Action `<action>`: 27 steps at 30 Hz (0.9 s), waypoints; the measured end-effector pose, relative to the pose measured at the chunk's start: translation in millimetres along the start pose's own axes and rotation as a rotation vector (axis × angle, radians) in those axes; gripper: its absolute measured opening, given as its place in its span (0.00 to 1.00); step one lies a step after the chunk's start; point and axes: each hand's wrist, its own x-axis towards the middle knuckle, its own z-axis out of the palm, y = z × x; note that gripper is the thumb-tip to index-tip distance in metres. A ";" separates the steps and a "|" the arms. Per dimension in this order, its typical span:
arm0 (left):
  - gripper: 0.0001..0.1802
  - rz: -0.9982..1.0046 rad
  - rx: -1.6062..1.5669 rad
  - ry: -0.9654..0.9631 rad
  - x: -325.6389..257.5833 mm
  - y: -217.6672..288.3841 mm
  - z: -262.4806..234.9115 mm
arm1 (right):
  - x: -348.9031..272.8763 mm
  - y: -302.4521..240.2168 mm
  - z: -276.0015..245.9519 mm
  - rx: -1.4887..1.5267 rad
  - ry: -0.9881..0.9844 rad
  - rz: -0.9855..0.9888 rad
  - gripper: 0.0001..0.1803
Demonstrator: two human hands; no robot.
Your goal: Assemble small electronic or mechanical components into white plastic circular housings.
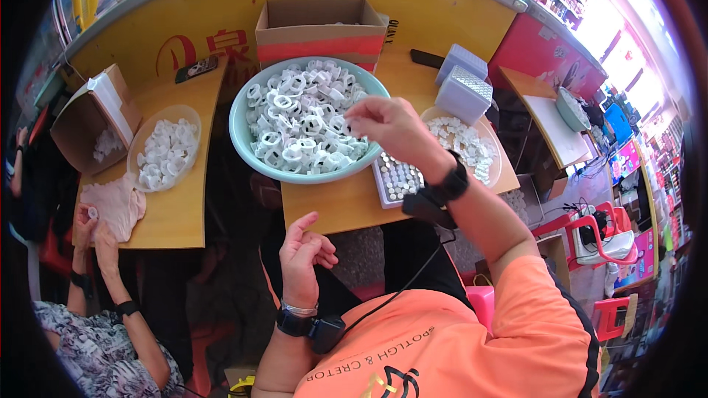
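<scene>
A pale green basin [240,149] heaped with white plastic ring-shaped parts [310,119] stands on the wooden table. Over its right rim hangs my right hand [394,129], fingertips pinched together just above the parts; what they hold, if anything, I cannot make out. My left hand [304,256] is raised in front of the table edge, fingers loosely bent and apart, with nothing visible in it. Below my right wrist sits a white tray [385,197] filled with small round silvery pieces [401,179]. To its right, a shallow dish [498,149] carries small white pieces [464,140].
Stacked white trays [463,96] and a dark phone [428,58] lie at the back right. Behind the basin is an open cardboard box [317,15]. At the left table, a co-worker's hands [103,239] hold a small white part beside a pink cloth [114,206] and a bowl [194,127].
</scene>
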 end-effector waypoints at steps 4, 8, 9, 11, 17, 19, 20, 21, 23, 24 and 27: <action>0.24 0.120 -0.067 -0.038 -1.9 0.1 3.8 | -58.9 -10.3 30.2 0.566 -0.175 0.000 0.07; 0.22 0.172 -0.166 -0.077 -3.6 2.6 13.6 | -95.9 -11.1 60.8 0.660 -0.271 0.286 0.08; 0.23 0.143 -0.205 -0.100 -2.6 2.1 12.5 | -100.0 -2.2 68.5 0.677 -0.255 0.299 0.08; 0.22 0.123 -0.193 -0.098 -0.4 -1.6 7.0 | -103.9 -1.3 76.5 0.708 -0.222 0.309 0.07; 0.19 0.113 -0.248 -0.110 0.9 -4.3 5.8 | -104.2 -5.0 82.4 0.590 -0.123 0.288 0.08; 0.18 0.112 -0.268 -0.099 1.6 -4.1 5.7 | -104.1 -4.8 82.8 0.669 -0.147 0.330 0.08; 0.17 0.117 -0.305 -0.123 3.0 -4.8 3.2 | -103.9 -4.9 82.1 0.713 -0.165 0.334 0.09; 0.17 0.123 -0.342 -0.148 3.9 -5.3 1.6 | -103.9 -4.8 81.4 0.758 -0.184 0.337 0.10; 0.16 0.115 -0.365 -0.138 4.4 -5.5 0.6 | -104.4 -3.2 80.4 0.749 -0.176 0.330 0.10; 0.16 0.109 -0.390 -0.130 4.5 -5.7 0.2 | -104.6 -2.2 80.2 0.739 -0.167 0.321 0.10; 0.15 0.091 -0.460 -0.170 4.3 -6.3 -2.5 | -106.0 1.9 79.6 0.617 -0.163 0.315 0.10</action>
